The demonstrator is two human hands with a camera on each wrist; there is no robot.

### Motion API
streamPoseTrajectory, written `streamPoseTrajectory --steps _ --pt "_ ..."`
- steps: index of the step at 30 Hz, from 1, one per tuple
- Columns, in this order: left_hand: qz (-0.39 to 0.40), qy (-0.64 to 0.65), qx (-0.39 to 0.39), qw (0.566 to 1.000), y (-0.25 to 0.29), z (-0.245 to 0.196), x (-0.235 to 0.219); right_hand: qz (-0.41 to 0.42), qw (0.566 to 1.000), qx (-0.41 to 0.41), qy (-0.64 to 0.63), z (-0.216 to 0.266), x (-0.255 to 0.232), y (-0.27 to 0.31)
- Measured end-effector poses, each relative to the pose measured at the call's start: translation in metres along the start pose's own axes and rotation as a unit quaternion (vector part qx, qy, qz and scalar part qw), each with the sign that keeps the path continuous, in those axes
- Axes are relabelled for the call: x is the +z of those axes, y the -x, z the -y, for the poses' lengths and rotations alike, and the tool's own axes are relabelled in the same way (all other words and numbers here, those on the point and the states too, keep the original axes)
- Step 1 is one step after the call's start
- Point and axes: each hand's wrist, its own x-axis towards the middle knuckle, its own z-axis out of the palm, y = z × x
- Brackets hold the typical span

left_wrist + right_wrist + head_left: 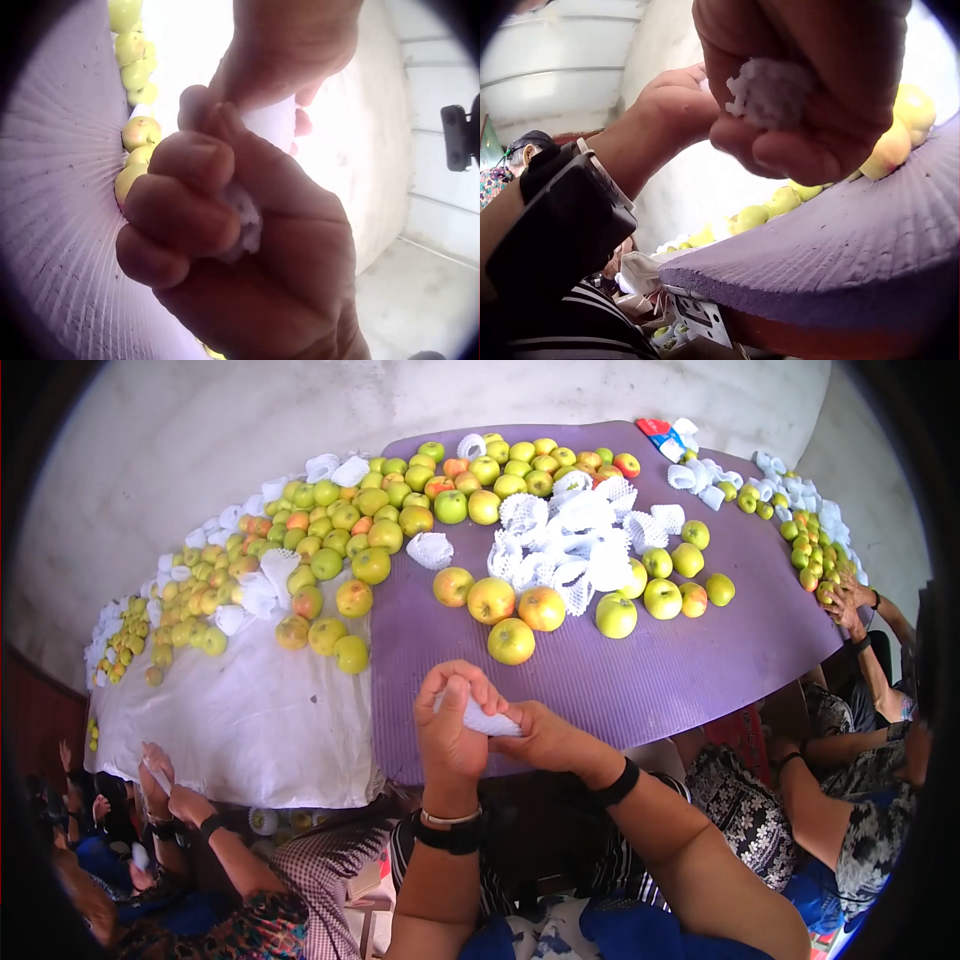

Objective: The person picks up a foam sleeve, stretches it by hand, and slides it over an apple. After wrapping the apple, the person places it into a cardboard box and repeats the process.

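Between my two hands is a white foam fruit net (478, 718), squeezed into a narrow roll. My left hand (450, 728) curls its fingers round one end, thumb upward. The other end is gripped by my right hand (556, 738). In the left wrist view, crumpled foam (249, 223) pokes out of the left fist. Bunched foam (769, 94) also shows in the right fist in the right wrist view. Both hands are above the near edge of a purple ribbed mat (640, 680). Beyond them lie loose yellow-green apples (510, 641) and a pile of white foam nets (565, 540).
A large heap of apples (370, 500) spreads along the back and left, partly over a white cloth (290, 730). More foam nets (700, 475) and apples lie at the right. Other people's hands (158, 770) work at the left, and another person's hands (848, 600) reach apples at the right.
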Motion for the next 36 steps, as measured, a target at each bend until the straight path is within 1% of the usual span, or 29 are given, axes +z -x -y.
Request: streamPoseTrajectory --steps 1,3,4,6,7,8,9,10,11,12,13,14,15,16,17,19,21,23,24,26,27,29,30,32,33,35,36 --pt "0.001 0.013 0.013 1.000 0.000 0.000 -0.002 -0.001 1.000 0.000 0.001 -0.002 0.003 -0.001" --pt "0.002 0.027 0.024 0.999 0.002 -0.002 -0.001 -0.055 0.995 -0.050 0.074 -0.006 0.008 -0.001" --pt "0.005 0.021 0.039 0.999 0.004 -0.005 0.003 -0.056 0.994 -0.050 0.073 -0.008 0.011 -0.002" --pt "0.008 0.016 0.053 0.998 0.007 -0.013 0.013 -0.123 0.980 -0.093 0.123 -0.010 0.015 -0.003" --pt "-0.021 -0.021 0.072 0.997 0.008 -0.014 0.019 -0.124 0.980 -0.093 0.122 -0.013 0.014 -0.004" --pt "-0.050 -0.058 0.090 0.993 0.010 -0.016 0.025 -0.142 0.972 -0.091 0.164 -0.016 0.013 -0.005" --pt "-0.050 -0.058 0.090 0.993 0.013 -0.017 0.029 -0.161 0.961 -0.089 0.206 -0.019 0.013 -0.006" --pt "-0.019 -0.063 0.108 0.992 0.016 -0.017 0.033 -0.161 0.961 -0.089 0.206 -0.020 0.013 -0.007" --pt "0.011 -0.068 0.126 0.990 0.020 -0.018 0.034 -0.166 0.961 -0.106 0.192 -0.022 0.014 -0.007" --pt "0.011 -0.068 0.126 0.990 0.023 -0.019 0.035 -0.171 0.961 -0.122 0.179 -0.022 0.016 -0.008" --pt "-0.032 -0.121 0.145 0.981 0.025 -0.021 0.035 -0.170 0.961 -0.122 0.178 -0.022 0.020 -0.006" --pt "-0.075 -0.173 0.164 0.968 0.027 -0.022 0.035 -0.177 0.947 -0.161 0.213 -0.020 0.028 -0.003" --pt "-0.075 -0.173 0.165 0.968 0.025 -0.028 0.032 -0.183 0.931 -0.199 0.247 -0.018 0.034 -0.001" --pt "-0.068 -0.083 0.123 0.987 0.020 -0.039 0.025 -0.184 0.931 -0.199 0.246 -0.016 0.039 0.000" --pt "-0.061 0.006 0.078 0.995 0.018 -0.045 0.022 -0.177 0.934 -0.186 0.247 -0.014 0.045 0.000" --pt "-0.069 0.002 0.082 0.994 0.027 -0.042 0.032 -0.170 0.938 -0.172 0.247 -0.011 0.043 -0.002" --pt "-0.079 -0.002 0.089 0.993 0.032 -0.044 0.039 -0.159 0.917 -0.227 0.288 -0.002 0.024 -0.009" --pt "-0.067 -0.053 0.116 0.989 0.033 -0.046 0.043 -0.158 0.924 -0.219 0.271 -0.002 0.027 -0.009" --pt "-0.068 -0.055 0.113 0.990 0.032 -0.047 0.041 -0.164 0.922 -0.233 0.263 -0.009 0.034 -0.008" --pt "-0.029 -0.022 0.095 0.995 0.028 -0.051 0.033 -0.171 0.921 -0.243 0.253 -0.015 0.036 -0.006" --pt "-0.031 -0.022 0.094 0.995 0.029 -0.050 0.034 -0.162 0.918 -0.239 0.273 -0.014 0.030 -0.008" --pt "0.006 -0.049 0.136 0.990 0.031 -0.046 0.040 -0.150 0.914 -0.237 0.294 -0.014 0.028 -0.008" --pt "0.006 -0.049 0.136 0.989 0.031 -0.047 0.038 -0.153 0.916 -0.245 0.278 -0.014 0.031 -0.006" --pt "-0.022 -0.019 0.105 0.994 0.029 -0.052 0.033 -0.161 0.917 -0.253 0.261 -0.014 0.037 0.000" --pt "-0.019 -0.020 0.104 0.994 0.028 -0.052 0.032 -0.158 0.919 -0.252 0.258 -0.013 0.040 0.002" --pt "0.026 -0.011 0.101 0.994 0.029 -0.051 0.030 -0.150 0.922 -0.249 0.254 -0.012 0.039 0.003" --pt "0.024 -0.010 0.102 0.994 0.029 -0.051 0.030 -0.143 0.924 -0.233 0.269 -0.011 0.034 0.003"
